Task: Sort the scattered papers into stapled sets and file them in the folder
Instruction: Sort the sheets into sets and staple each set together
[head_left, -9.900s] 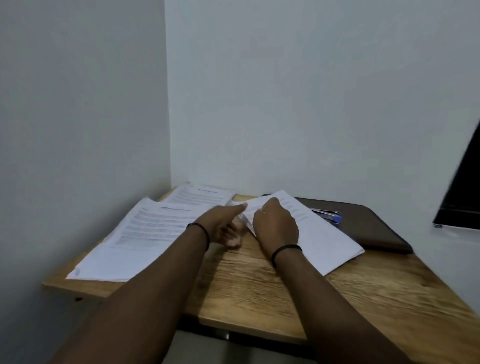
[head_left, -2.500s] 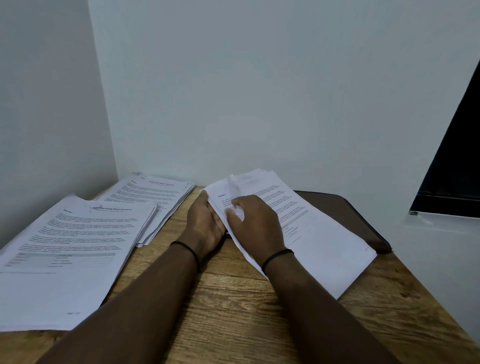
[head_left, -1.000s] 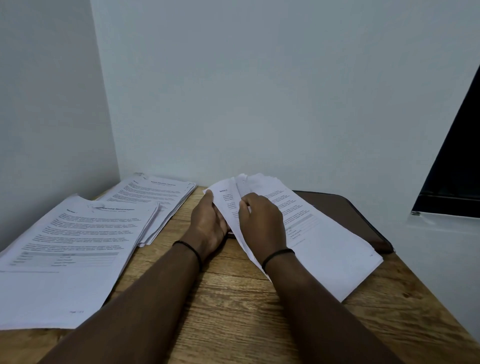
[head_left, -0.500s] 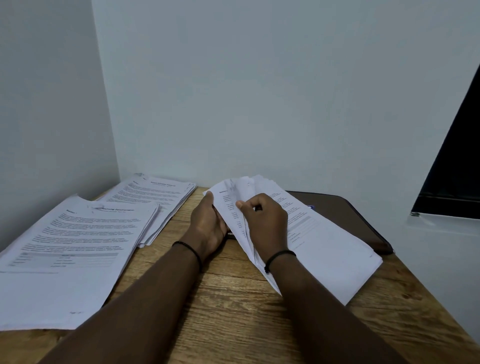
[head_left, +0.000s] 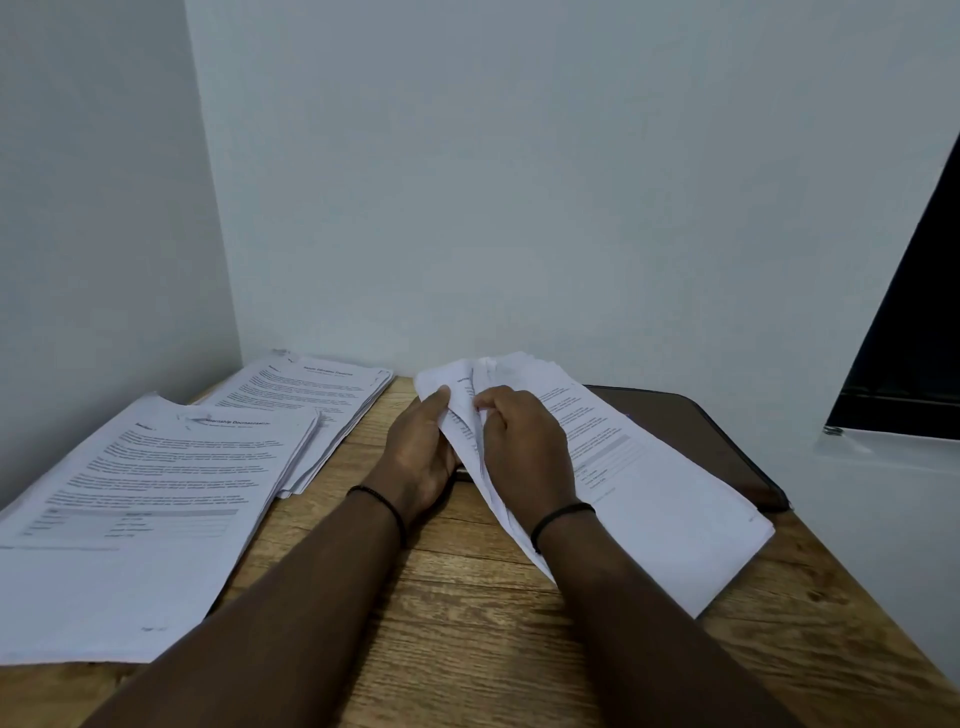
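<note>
A: Both hands are working the right-hand stack of papers (head_left: 644, 493), which is lying slanted on the wooden desk (head_left: 467, 623), partly over the brown folder (head_left: 696, 441) at the far right.

B: The left hand (head_left: 421, 457) is gripping its lifted left edge, thumb on top. The right hand (head_left: 524, 447) is curling its fingers into the sheets.

A: Two more piles are sitting left: a near pile (head_left: 145, 509) and a far pile (head_left: 317, 410), overlapping.

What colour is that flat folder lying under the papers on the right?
Dark brown. The folder shows best in the head view, partly covered by the paper stack.
</note>
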